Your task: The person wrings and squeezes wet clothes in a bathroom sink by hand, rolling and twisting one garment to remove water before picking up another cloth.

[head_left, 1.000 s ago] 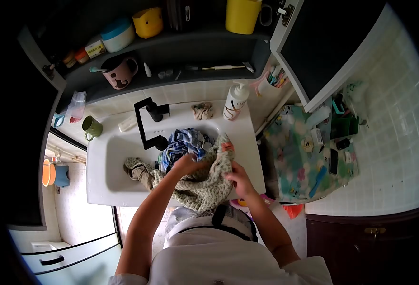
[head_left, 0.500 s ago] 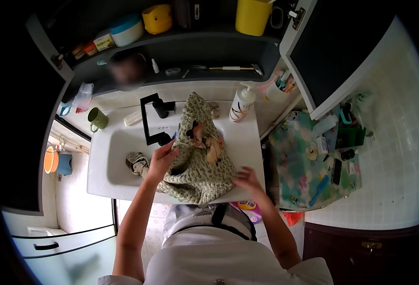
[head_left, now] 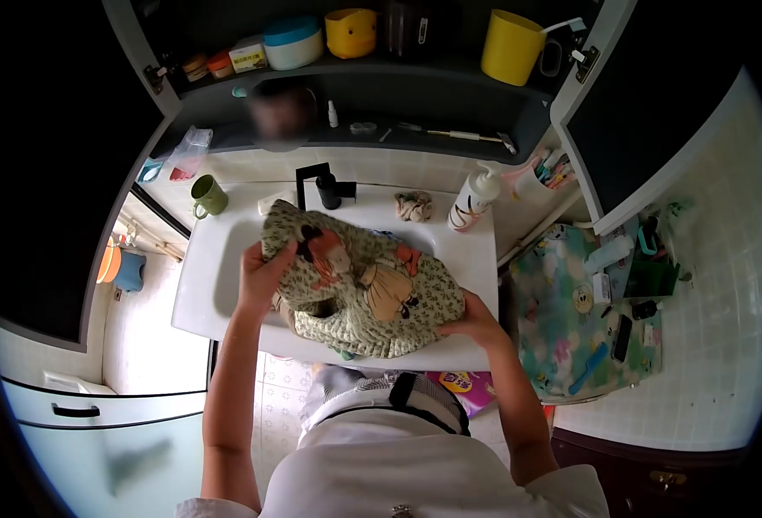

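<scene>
A quilted green-and-cream cloth [head_left: 372, 276] with leafy patterning and cartoon figures is spread between my hands over the white sink [head_left: 198, 289]. My left hand [head_left: 262, 272] grips its upper left edge, fingers closed. At the cloth's right edge, my right hand [head_left: 476, 321] pinches the fabric, its fingertips partly hidden. A dark fold or opening shows in the lower left of the cloth, which covers most of the basin. Behind it stands the black faucet [head_left: 327, 186].
On the sink's back ledge are a green mug [head_left: 209, 197], a white pump bottle [head_left: 474, 200] and a bunched scrunchie-like fabric piece [head_left: 413, 205]. Open cabinet doors flank the shelf, which holds a yellow cup [head_left: 512, 47]. To the right, a patterned mat [head_left: 562, 319] carries a blue comb [head_left: 588, 369].
My left hand has raised the cloth's left side and pulled it leftward, spreading the print. My right hand, apart or barely touching before, now holds the right edge. The view has shifted.
</scene>
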A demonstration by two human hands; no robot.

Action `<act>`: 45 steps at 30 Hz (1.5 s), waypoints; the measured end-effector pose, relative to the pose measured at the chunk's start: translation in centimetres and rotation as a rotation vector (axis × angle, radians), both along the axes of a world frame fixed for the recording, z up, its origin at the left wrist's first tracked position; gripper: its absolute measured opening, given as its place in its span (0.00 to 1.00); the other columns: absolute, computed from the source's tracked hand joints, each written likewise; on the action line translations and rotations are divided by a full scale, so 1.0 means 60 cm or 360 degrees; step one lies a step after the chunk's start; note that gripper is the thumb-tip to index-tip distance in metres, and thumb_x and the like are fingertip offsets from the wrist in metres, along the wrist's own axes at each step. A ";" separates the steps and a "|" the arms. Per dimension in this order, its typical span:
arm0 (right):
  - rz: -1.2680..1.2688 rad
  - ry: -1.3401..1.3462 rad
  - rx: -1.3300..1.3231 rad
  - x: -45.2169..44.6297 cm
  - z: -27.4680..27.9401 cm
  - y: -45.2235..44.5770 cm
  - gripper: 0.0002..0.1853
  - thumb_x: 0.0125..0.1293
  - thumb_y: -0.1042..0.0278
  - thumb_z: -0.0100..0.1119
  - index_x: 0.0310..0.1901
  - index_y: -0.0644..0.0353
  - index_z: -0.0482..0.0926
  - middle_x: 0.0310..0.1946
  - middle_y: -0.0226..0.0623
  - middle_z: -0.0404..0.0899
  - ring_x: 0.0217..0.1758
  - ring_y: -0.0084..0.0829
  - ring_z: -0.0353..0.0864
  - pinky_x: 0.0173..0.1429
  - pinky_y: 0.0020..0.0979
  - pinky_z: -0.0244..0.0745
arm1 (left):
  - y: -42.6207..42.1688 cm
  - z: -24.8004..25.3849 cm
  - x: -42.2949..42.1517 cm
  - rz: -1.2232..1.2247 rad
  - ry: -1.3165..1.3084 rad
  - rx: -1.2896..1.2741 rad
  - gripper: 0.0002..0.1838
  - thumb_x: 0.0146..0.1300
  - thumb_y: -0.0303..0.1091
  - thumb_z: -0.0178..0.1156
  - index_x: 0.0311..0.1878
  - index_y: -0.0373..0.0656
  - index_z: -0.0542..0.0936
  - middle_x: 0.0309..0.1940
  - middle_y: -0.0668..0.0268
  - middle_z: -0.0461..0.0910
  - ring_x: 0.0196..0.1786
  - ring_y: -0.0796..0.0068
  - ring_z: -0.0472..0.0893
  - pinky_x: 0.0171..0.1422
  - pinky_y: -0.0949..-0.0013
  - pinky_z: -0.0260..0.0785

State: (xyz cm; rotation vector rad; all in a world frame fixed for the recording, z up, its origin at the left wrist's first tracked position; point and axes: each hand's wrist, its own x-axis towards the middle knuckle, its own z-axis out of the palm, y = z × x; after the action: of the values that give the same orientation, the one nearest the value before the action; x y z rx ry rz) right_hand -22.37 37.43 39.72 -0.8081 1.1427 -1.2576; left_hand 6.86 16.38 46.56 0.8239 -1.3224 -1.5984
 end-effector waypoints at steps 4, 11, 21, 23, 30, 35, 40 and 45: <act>-0.0210 0.0205 -0.0092 0.008 -0.005 -0.027 0.40 0.46 0.82 0.72 0.62 0.60 0.65 0.51 0.41 0.77 0.54 0.31 0.78 0.52 0.32 0.78 | -0.028 0.011 0.029 0.0203 -0.0009 -0.0366 0.11 0.66 0.28 0.61 0.50 0.37 0.80 0.46 0.69 0.82 0.42 0.87 0.77 0.48 0.79 0.71; -0.0735 0.1052 -0.0178 -0.028 0.064 -0.063 0.28 0.47 0.78 0.73 0.50 0.58 0.71 0.35 0.36 0.78 0.41 0.32 0.80 0.41 0.33 0.76 | -0.007 0.087 0.049 0.0576 0.0156 -0.0514 0.11 0.67 0.29 0.60 0.51 0.37 0.80 0.42 0.72 0.82 0.43 0.85 0.77 0.50 0.76 0.69; -0.1108 0.1264 -0.1091 0.004 0.284 -0.116 0.17 0.45 0.78 0.71 0.38 0.64 0.75 0.32 0.32 0.75 0.36 0.23 0.76 0.38 0.29 0.73 | 0.000 0.307 0.118 0.1150 0.0000 -0.1341 0.15 0.65 0.31 0.62 0.52 0.33 0.80 0.47 0.61 0.83 0.45 0.81 0.80 0.53 0.75 0.71; -0.0967 0.1021 -0.0626 0.006 0.270 -0.128 0.19 0.43 0.78 0.73 0.37 0.63 0.74 0.34 0.31 0.74 0.35 0.21 0.75 0.38 0.27 0.72 | -0.006 0.291 0.124 0.1163 -0.0459 -0.1151 0.18 0.63 0.37 0.66 0.51 0.35 0.80 0.41 0.63 0.84 0.42 0.81 0.80 0.50 0.75 0.72; -0.0314 0.0633 -0.0407 -0.029 0.206 -0.121 0.32 0.41 0.80 0.72 0.52 0.58 0.73 0.48 0.30 0.69 0.53 0.29 0.72 0.55 0.28 0.70 | -0.024 0.173 0.155 0.0655 -0.0540 -0.0437 0.14 0.64 0.36 0.64 0.48 0.36 0.82 0.35 0.67 0.84 0.36 0.82 0.80 0.44 0.76 0.73; -0.0421 0.0373 -0.0349 -0.038 0.195 -0.119 0.27 0.46 0.81 0.67 0.51 0.57 0.73 0.47 0.33 0.71 0.54 0.29 0.71 0.52 0.30 0.73 | -0.022 0.173 0.139 0.0455 -0.0258 -0.0267 0.16 0.64 0.35 0.63 0.52 0.37 0.79 0.41 0.66 0.83 0.42 0.78 0.81 0.47 0.72 0.73; -0.0858 -0.0103 -0.0320 0.052 0.206 -0.154 0.27 0.50 0.81 0.66 0.54 0.61 0.71 0.46 0.37 0.75 0.46 0.31 0.77 0.49 0.30 0.75 | -0.010 0.160 0.046 0.0093 -0.0203 -0.0105 0.31 0.61 0.37 0.64 0.67 0.42 0.67 0.55 0.61 0.77 0.53 0.71 0.78 0.59 0.67 0.68; -0.0688 -0.0409 -0.0251 0.135 0.222 -0.191 0.28 0.53 0.76 0.67 0.57 0.61 0.69 0.51 0.37 0.75 0.52 0.30 0.76 0.55 0.30 0.70 | 0.076 0.057 -0.122 -0.0453 -0.0368 -0.0826 0.53 0.54 0.36 0.72 0.77 0.48 0.48 0.58 0.59 0.75 0.62 0.64 0.73 0.65 0.60 0.66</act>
State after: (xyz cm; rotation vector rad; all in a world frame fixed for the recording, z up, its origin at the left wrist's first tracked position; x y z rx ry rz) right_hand -14.28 25.98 53.02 -0.5045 1.0471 -1.7732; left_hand -0.46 20.91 49.99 0.5221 -1.9831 -1.2916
